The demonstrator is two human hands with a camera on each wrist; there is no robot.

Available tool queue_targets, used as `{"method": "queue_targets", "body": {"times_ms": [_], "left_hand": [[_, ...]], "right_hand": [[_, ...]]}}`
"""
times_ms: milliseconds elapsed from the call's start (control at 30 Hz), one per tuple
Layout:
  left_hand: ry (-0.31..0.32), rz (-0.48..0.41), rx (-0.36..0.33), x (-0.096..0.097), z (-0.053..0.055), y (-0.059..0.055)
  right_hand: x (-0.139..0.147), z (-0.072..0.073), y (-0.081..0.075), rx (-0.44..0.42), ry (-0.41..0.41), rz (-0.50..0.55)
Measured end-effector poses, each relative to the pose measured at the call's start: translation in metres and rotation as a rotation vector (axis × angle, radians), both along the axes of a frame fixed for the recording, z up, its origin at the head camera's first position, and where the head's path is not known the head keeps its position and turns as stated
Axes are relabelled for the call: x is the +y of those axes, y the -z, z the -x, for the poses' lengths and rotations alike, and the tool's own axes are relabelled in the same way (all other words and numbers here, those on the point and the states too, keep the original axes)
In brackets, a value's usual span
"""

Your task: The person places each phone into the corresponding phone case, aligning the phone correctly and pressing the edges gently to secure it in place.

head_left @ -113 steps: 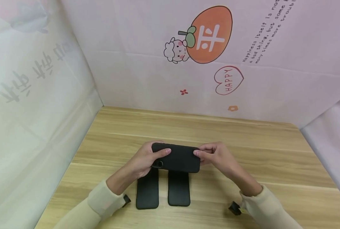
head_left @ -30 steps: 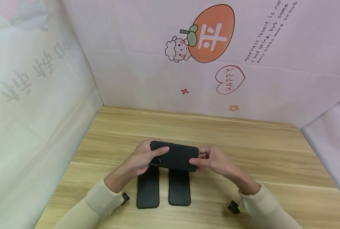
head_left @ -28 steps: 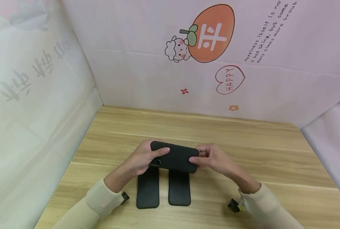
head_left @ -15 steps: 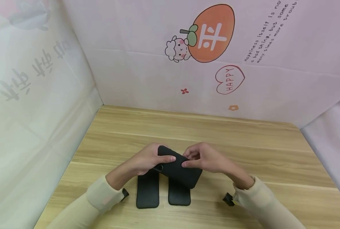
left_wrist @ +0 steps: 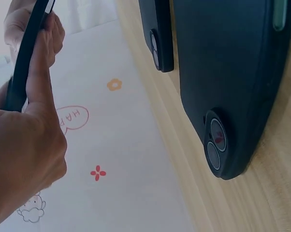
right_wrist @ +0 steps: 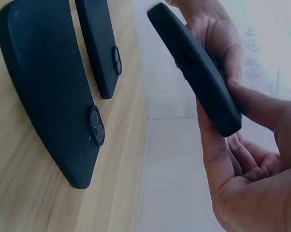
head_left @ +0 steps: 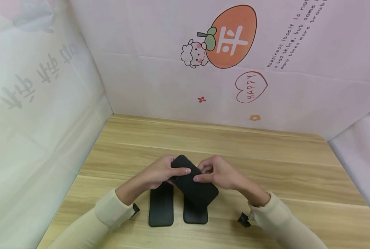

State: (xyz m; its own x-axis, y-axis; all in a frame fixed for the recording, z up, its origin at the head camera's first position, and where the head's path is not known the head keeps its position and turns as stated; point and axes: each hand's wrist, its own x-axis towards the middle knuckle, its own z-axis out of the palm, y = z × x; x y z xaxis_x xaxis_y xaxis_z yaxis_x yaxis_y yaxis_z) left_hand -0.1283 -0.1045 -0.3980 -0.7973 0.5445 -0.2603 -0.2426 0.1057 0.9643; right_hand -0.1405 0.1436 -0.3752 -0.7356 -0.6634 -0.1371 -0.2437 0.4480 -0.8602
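A phone in a black case (head_left: 200, 190) is held above the table, its back up and tilted, with one end pointing to the lower right. The left hand (head_left: 161, 172) grips its upper-left end, thumb across the back and fingers underneath. At the far long edge, the right hand (head_left: 223, 175) pinches it, thumb on the back and fingers curled behind. The right wrist view shows a port opening in the short edge of the held phone (right_wrist: 189, 63). Below lie two more black-cased phones, a left one (head_left: 161, 211) and a right one (head_left: 195, 217) partly covered by the held one.
The phones lie on a wood-grain table (head_left: 265, 155). White printed cloth (head_left: 153, 86) rises behind the table and at both sides. In the left wrist view, two camera lenses show on the nearer lying phone (left_wrist: 215, 140). Dark wrist cameras stick out by both cuffs.
The held phone has turned clockwise from nearly level to a steep diagonal. The right hand has shifted left, from its right end to its far long edge. The two lying phones have stayed put.
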Motion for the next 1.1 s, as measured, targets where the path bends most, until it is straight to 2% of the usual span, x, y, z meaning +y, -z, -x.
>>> {"method": "queue_targets", "body": {"times_ms": [233,300,400,500,667,867,1100], "left_hand": [[-0.135,-0.124,-0.087,-0.005,0.010,-0.006],[-0.153,-0.133,-0.102,-0.006,0.014,-0.007],[-0.160,-0.126,-0.089,-0.008,0.020,-0.007],[-0.179,-0.104,-0.070,-0.010,0.028,-0.004],[-0.213,-0.056,-0.079,-0.015,0.045,0.004],[-0.236,-0.001,-0.078,-0.017,0.067,0.018],[-0.248,0.086,-0.081,-0.016,0.084,0.029]], "right_hand": [[0.001,0.006,0.001,-0.191,0.241,0.126],[0.000,0.009,0.003,-0.241,0.305,0.177],[-0.001,0.014,0.006,-0.288,0.365,0.252],[-0.004,0.020,0.010,-0.327,0.377,0.307],[-0.012,0.035,0.018,-0.386,0.375,0.350],[-0.018,0.060,0.038,-0.396,0.397,0.296],[-0.021,0.079,0.056,-0.419,0.399,0.255]]}}
